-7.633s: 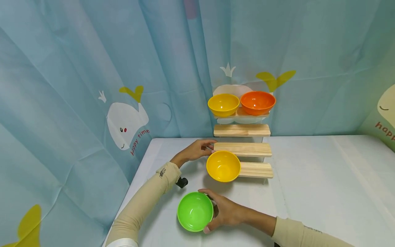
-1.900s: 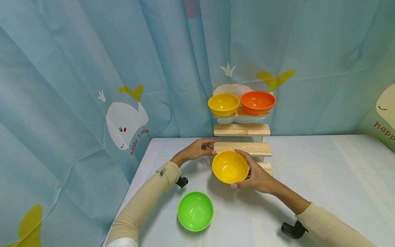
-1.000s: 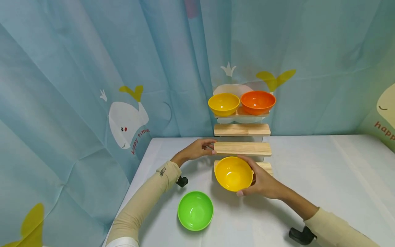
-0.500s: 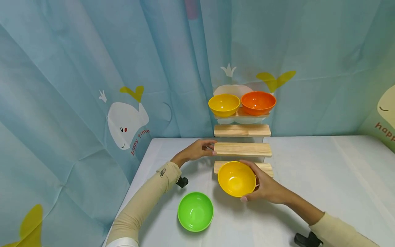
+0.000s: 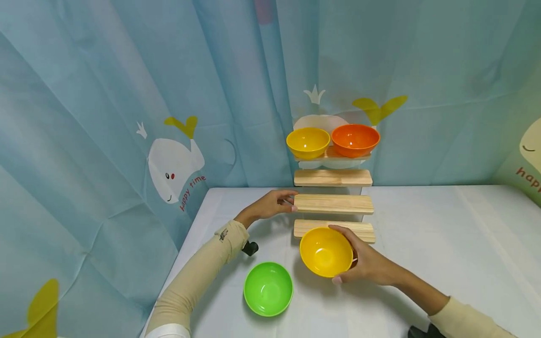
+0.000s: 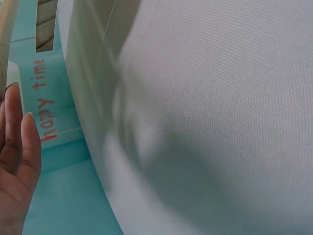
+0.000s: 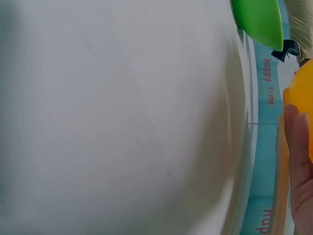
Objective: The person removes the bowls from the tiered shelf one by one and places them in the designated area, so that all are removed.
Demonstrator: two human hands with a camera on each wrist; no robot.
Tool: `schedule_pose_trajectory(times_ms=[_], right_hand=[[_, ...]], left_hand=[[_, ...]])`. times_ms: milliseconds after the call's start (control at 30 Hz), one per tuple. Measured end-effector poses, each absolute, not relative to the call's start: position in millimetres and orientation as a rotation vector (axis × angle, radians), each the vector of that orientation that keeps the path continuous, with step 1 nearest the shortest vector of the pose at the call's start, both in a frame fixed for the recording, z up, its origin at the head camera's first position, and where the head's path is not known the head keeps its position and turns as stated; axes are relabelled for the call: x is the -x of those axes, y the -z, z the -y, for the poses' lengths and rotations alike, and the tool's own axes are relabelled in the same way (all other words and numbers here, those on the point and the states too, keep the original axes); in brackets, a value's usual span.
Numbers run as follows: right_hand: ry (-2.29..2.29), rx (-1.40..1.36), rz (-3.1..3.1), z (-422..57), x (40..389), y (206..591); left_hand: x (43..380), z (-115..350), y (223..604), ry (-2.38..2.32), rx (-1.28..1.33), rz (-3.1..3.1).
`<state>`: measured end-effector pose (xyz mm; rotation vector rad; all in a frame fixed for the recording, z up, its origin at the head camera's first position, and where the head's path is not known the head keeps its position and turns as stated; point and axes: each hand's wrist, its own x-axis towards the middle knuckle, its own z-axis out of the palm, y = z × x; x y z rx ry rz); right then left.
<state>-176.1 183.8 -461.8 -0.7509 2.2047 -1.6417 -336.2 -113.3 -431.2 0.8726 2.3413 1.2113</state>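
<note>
My right hand (image 5: pixel 365 260) grips a yellow bowl (image 5: pixel 325 253) by its right side, thumb at the near edge and fingers at the far edge. The bowl faces up, over the front of the lowest plank of a tiered wooden shelf (image 5: pixel 333 203). In the right wrist view the yellow bowl (image 7: pixel 302 98) shows beside the fingers. My left hand (image 5: pixel 267 204) holds the left end of the shelf's second plank from the bottom, thumb near its lower edge. A green bowl (image 5: pixel 268 289) sits on the table, left and nearer than the held bowl.
On the top plank stand another yellow bowl (image 5: pixel 308 143) and an orange bowl (image 5: pixel 355 140), side by side. A white cloth covers the table (image 5: pixel 444 244). Behind it hangs a blue curtain (image 5: pixel 236 94) with printed whales.
My right hand let go of the green bowl and took hold of the yellow one, then drew it toward me and slightly right, off the lowest plank. The left hand stays put.
</note>
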Motion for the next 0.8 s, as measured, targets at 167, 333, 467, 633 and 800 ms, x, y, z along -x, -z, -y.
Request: schedule_pose_trajectory(times_ms=[167,333,467,633,800], right_hand=[[1.618,0.777,-2.212,-183,172,463],[1.608,0.778,-2.193,-183,169,465],[1.604,0.776,-2.170,-182,167,467],[1.590,0.782,-2.147,-181,165,470],[1.575,0.822,-2.129,-180,164,473]], left_hand=[[336,113,431,-1.210,-0.875,-2.348],[336,113,432,-1.207,-0.887,-2.348],[336,114,433,-1.210,-0.885,-2.347],[337,114,434,-1.210,-0.886,-2.342],[337,113,433,-1.211,-0.879,-2.342]])
